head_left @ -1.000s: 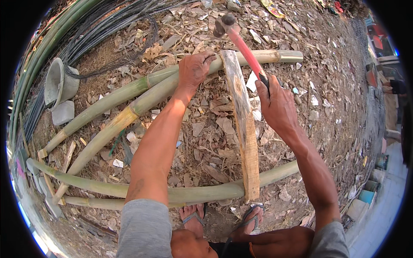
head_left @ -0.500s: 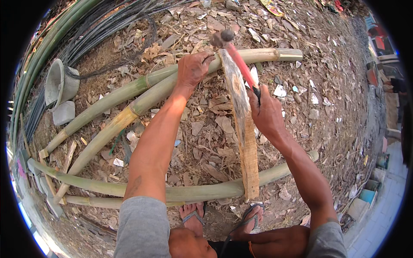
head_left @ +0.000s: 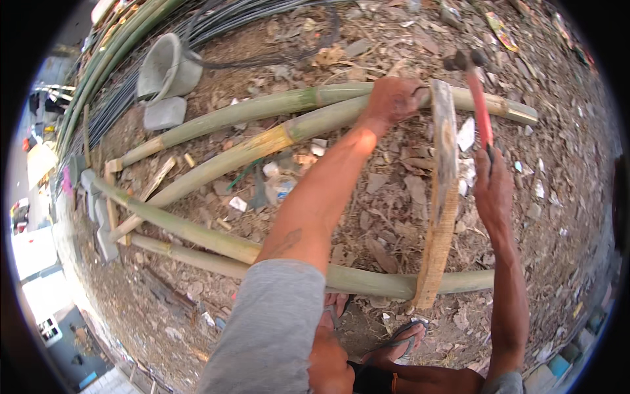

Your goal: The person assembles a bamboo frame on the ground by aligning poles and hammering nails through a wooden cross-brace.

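My right hand (head_left: 494,184) is closed around the black grip of a hammer (head_left: 482,115) with a red shaft and a dark metal head. The hammer head is just right of the far end of a rough wooden board (head_left: 441,197). That board lies crosswise over the bamboo poles, its near end on the front pole (head_left: 361,281). My left hand (head_left: 394,102) is closed on the far bamboo pole (head_left: 328,118), left of the board's far end. Its fingertips are partly hidden, so anything small between them cannot be made out.
A second bamboo pole (head_left: 262,108) meets the far one. Grey blocks (head_left: 102,217) stand by the poles' left ends. A grey bucket (head_left: 172,69) lies tipped near dark rods (head_left: 118,105) and green bamboo (head_left: 98,72). Dry leaves and white shards litter the ground. My sandalled feet (head_left: 403,338) are close to the front pole.
The view has swung left, so the scene sits further right. The hammer head has moved from over the board's far end to its right side. My left hand stays beside the board.
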### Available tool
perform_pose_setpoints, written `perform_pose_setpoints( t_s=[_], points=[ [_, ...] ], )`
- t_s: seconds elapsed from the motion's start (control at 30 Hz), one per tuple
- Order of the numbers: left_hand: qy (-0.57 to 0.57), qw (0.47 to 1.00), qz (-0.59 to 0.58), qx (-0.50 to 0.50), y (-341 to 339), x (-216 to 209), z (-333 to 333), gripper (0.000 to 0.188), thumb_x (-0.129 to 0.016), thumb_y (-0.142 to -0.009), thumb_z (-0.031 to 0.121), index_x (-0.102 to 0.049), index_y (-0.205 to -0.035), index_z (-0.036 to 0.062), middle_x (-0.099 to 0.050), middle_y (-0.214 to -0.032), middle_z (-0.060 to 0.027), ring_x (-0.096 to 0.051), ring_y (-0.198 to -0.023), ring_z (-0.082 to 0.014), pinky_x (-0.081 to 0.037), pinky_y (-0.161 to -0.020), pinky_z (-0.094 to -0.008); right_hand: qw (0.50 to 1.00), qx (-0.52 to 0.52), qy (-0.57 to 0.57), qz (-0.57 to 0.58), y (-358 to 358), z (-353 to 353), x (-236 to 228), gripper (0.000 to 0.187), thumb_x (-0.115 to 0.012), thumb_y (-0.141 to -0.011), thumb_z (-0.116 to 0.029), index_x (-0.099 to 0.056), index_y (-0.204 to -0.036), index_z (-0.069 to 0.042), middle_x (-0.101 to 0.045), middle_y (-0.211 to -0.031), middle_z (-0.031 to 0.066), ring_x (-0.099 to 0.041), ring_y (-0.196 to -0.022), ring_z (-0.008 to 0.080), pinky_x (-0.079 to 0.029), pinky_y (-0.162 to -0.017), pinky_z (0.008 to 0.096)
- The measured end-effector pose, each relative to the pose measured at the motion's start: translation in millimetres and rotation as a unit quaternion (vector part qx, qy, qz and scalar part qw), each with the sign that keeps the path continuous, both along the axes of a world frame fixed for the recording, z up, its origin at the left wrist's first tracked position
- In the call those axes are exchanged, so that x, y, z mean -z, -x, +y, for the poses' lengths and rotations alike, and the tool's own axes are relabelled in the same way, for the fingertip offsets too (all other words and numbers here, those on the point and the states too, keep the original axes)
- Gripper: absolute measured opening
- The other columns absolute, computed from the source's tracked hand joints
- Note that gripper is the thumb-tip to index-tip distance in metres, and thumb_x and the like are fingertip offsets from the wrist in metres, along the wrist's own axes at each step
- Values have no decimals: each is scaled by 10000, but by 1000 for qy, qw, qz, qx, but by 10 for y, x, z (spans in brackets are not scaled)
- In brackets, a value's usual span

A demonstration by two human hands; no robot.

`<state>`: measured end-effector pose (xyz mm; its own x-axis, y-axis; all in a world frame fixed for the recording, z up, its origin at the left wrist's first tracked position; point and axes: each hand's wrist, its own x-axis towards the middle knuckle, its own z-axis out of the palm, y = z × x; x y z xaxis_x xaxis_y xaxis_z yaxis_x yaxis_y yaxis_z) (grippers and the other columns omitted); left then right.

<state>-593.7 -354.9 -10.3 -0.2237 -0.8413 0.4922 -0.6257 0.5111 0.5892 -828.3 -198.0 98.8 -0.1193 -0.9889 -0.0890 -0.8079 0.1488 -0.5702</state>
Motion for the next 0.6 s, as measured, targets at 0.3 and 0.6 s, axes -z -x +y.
perform_pose_setpoints(
  t_s=[0.3, 0.6],
  points=[
    [0, 996, -88, -26, 213, 109, -62, 339, -782, -837, 462, -775, -856, 124, -752, -837, -111, -747, -819, -349, -590, -748, -494, 998, 40, -47, -15, 233, 480, -66, 621, -446, -1141, -539, -617, -1404, -3, -569, -995, 127, -528, -901, 246, -461, -844, 418],
    [20, 987, -122, -107, 372, -183, 71, 656, -749, -819, 695, -783, -844, 41, -736, -879, -207, -751, -818, -348, -559, -680, -490, 996, 74, -57, -12, 569, 788, -182, 626, -454, -1133, -556, -635, -1385, -13, -572, -939, 89, -530, -844, 202, -453, -757, 412]
  ],
)
